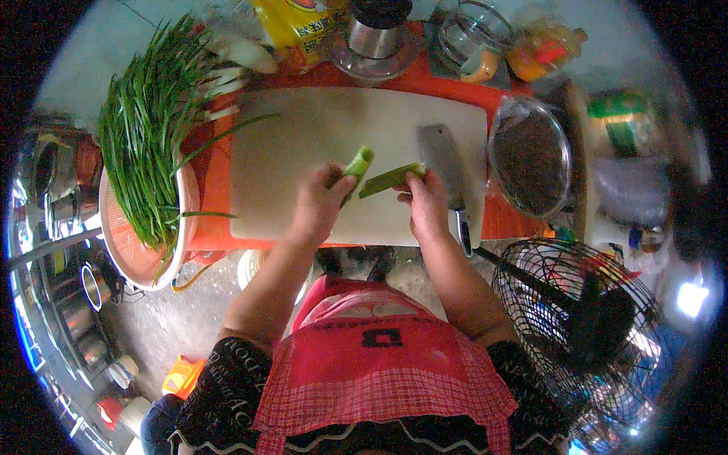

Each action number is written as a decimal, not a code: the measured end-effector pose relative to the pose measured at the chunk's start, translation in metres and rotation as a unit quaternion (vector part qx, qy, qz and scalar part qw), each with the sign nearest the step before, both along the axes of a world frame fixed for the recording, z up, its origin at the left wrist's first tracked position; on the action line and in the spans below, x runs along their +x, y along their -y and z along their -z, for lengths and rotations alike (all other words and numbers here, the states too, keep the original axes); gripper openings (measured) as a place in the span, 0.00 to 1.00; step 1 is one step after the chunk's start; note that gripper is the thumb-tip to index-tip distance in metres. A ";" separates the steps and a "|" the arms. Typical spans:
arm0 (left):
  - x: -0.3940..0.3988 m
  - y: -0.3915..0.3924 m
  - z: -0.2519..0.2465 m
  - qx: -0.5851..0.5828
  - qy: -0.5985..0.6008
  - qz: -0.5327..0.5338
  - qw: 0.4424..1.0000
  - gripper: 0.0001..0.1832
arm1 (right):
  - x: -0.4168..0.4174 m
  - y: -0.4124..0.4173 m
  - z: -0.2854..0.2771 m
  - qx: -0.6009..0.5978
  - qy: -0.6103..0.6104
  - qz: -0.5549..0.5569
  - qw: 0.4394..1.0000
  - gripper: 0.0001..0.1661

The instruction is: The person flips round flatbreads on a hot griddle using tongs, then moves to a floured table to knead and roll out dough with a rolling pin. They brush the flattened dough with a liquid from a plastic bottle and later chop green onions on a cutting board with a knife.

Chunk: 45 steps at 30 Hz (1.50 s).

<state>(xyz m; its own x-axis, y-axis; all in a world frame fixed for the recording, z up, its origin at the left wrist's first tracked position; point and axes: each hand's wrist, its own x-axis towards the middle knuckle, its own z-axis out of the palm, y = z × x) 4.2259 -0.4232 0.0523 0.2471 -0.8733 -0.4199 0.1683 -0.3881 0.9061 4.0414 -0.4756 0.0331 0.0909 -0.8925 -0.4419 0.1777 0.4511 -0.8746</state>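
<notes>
My left hand (319, 196) grips a light green piece of a vegetable stalk (359, 161), tilted up and to the right. In my right hand (426, 206) is a darker, flat-looking green piece (387, 182), pinched near its pale right end. The two pieces are apart, both above a pale cutting board (284, 170). A cleaver (442, 156) lies on the board's right side, partly behind my right hand. Its black handle (465, 232) reaches past the near edge. Which vegetable the pieces come from I cannot tell.
A pink-and-white colander (187, 193) at left holds long green leafy stalks (145, 142); a few overhang the board. At right stand a clear container (567, 165) with dark contents and a caged fan (574, 307). Behind are a yellow packet (298, 25) and an orange bottle (543, 51).
</notes>
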 end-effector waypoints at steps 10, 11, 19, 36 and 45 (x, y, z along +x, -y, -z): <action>-0.004 -0.009 0.012 -0.063 -0.063 0.066 0.994 0.10 | 0.014 0.000 -0.026 -0.113 -0.083 -0.125 0.982 0.03; -0.005 -0.011 0.022 -0.109 -0.052 0.048 0.991 0.10 | 0.016 -0.001 -0.024 -0.114 -0.082 -0.133 0.981 0.03; 0.012 -0.010 0.014 -0.120 0.223 0.173 0.952 0.12 | 0.020 -0.010 0.003 0.023 0.021 -0.145 0.989 0.07; -0.005 0.007 0.058 0.002 0.412 0.289 0.864 0.16 | -0.002 -0.002 0.038 -0.188 -0.487 -0.416 0.745 0.14; -0.013 -0.043 0.074 -0.258 0.357 0.112 0.891 0.17 | 0.007 0.006 0.041 -0.182 -0.522 -0.420 0.720 0.14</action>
<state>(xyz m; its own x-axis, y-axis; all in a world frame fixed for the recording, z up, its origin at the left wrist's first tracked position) 4.2125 -0.3802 -0.0214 0.0853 -0.9658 0.2449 -0.5509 0.1591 0.8192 4.0482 -0.4817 -0.0076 0.4542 -0.7903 -0.4113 -0.8637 -0.2772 -0.4210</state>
